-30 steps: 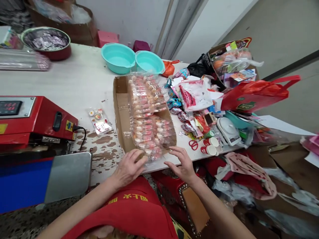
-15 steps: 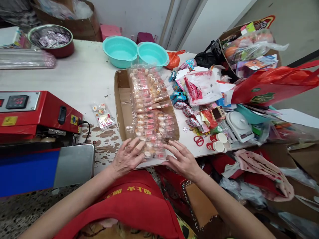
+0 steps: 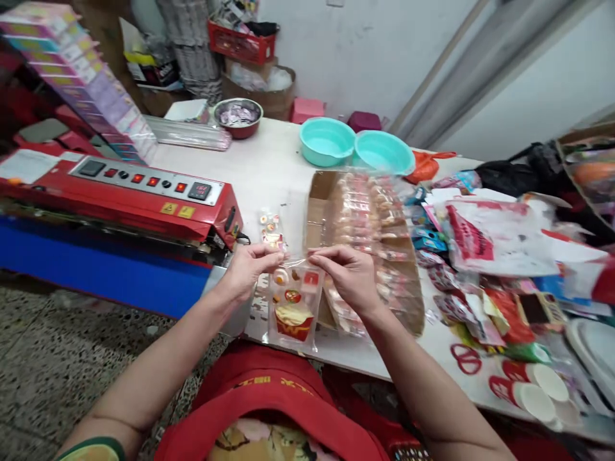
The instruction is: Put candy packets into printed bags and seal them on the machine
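A clear plastic bag (image 3: 294, 314) hangs upright between my hands, with a fries picture and small food-shaped pieces showing in it. My left hand (image 3: 248, 269) pinches its top left corner. The top right corner is pinched by my right hand (image 3: 350, 272). Behind the bag, another small filled bag (image 3: 271, 230) lies on the table. To the right stands an open cardboard box (image 3: 317, 205) with rows of filled clear bags (image 3: 358, 211); my right forearm covers part of it.
A red sealing machine (image 3: 192, 208) with a blue belt (image 3: 106, 266) is at the left. Two turquoise basins (image 3: 327, 144) and a steel bowl of sachets (image 3: 237, 115) stand at the back. Red scissors (image 3: 465, 358), paper cups (image 3: 533, 397) and assorted packets crowd the right side.
My hands have come off the bags in the box and now hold one bag up by its top corners. The view has turned left, showing more of the machine.
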Motion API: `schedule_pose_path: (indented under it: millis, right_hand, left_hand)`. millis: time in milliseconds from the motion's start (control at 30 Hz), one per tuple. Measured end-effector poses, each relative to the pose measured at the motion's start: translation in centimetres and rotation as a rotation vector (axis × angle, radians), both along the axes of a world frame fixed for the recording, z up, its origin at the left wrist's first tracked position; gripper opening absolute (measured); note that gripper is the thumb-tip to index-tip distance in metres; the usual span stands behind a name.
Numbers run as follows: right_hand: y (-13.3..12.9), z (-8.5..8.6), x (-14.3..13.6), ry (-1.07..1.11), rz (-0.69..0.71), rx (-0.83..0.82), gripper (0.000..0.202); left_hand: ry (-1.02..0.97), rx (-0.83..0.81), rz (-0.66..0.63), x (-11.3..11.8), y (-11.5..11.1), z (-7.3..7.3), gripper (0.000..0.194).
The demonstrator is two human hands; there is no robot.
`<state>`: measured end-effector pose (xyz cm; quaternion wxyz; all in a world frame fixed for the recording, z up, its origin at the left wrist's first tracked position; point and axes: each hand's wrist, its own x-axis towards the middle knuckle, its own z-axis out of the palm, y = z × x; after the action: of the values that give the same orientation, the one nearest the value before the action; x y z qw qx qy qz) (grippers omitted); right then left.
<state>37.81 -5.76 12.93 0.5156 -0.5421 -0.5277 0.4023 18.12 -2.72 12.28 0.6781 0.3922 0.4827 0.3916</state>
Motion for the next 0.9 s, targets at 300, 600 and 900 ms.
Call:
schedule_pose_path:
  millis: [300,600,900]
  right_hand:
    - [3.6,-8.8,-9.7,0.261,0.061,-0.344,0.034]
    - [7.1,-13.2,-17.0,0.393,0.033,-0.438,0.04]
    - [6.7,-14.1,-20.9,0.401,-0.054,-0.339,0.036]
  left_hand:
    - [0.044,-0.312,0.353,-7.8,1.7,-7.8,0.033]
    - [-0.001,-0.389,0.428,-15.6,0.4,-11.2,0.049]
    - [0.483,-0.188,0.684,-21.1,3.7,-10.8,0.021]
